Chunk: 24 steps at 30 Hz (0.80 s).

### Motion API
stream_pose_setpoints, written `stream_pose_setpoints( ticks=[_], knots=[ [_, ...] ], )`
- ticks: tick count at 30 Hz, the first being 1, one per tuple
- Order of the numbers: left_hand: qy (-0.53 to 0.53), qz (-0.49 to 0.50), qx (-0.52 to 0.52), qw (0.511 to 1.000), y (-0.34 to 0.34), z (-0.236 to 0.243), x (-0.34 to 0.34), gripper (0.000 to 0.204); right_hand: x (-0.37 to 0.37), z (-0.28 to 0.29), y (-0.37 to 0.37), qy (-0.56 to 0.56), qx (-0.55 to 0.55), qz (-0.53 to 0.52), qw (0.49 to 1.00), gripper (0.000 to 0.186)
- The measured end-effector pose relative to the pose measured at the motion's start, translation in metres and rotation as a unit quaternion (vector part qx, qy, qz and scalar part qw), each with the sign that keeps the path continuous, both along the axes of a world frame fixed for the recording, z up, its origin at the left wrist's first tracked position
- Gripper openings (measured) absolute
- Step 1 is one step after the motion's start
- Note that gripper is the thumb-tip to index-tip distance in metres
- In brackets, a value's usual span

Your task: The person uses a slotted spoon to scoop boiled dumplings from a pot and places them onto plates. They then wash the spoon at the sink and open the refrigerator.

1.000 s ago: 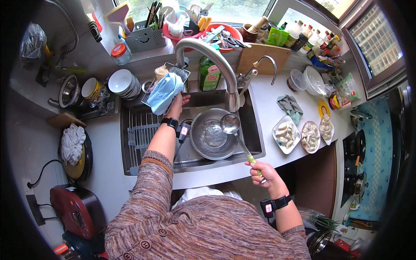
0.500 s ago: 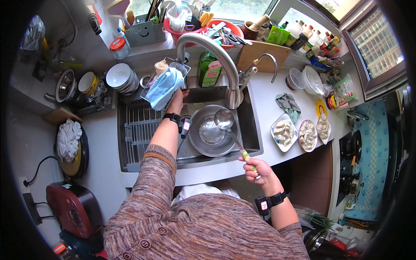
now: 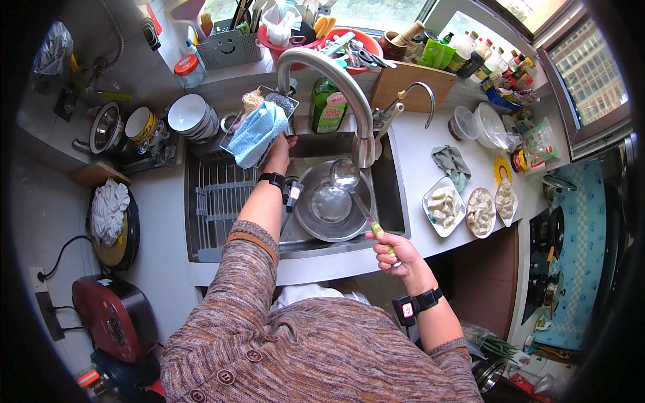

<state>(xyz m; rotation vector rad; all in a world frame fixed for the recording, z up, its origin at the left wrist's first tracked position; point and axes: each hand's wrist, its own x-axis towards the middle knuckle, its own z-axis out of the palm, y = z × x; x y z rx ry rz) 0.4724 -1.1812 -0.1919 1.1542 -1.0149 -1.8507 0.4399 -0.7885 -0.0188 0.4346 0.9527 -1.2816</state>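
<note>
The right hand [image 3: 398,256] closes its grip around the green-patterned end of a ladle [image 3: 364,211], whose bowl lies over a metal basin [image 3: 302,225] in the sink [image 3: 402,221]. The left hand [image 3: 277,153] reaches to the back of the sink, beside and partly beneath a blue cloth [image 3: 255,136]; I cannot tell whether its grip holds anything.

A firm, low grip suits the ladle: its long handle could twist if the bowl grew heavy. The bowl is best held level and inside the basin's rim, clear of the faucet [image 3: 363,153], so that drips land in the basin. The left arm does well to pass around the cloth without dragging it.

Part of the left hand is hidden by the cloth. Glare in the basin makes it hard to say whether it holds water, and no stream can be made out under the faucet. Whether the ladle touches the basin is unclear. On the table [image 3: 413,124], beyond, the cooktop [image 3: 543,235] fades into the dark rim.
</note>
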Motion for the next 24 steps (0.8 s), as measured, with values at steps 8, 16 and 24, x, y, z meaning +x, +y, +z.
stream_pose_setpoints(
  ticks=[8,16,24],
  knots=[
    [0.020,0.012,0.001,1.000,0.002,0.000,0.001,0.038,-0.015,-0.006,-0.013,-0.031,0.003,-0.010,0.999,0.025],
    [-0.067,-0.360,0.161,0.917,0.146,0.025,0.026,0.057,-0.027,-0.037,-0.042,-0.085,-0.022,-0.048,0.995,0.019],
    [0.084,-0.335,0.351,0.870,0.186,0.014,-0.034,0.015,-0.032,-0.035,-0.070,0.010,-0.015,0.041,0.999,0.029]
  ],
)
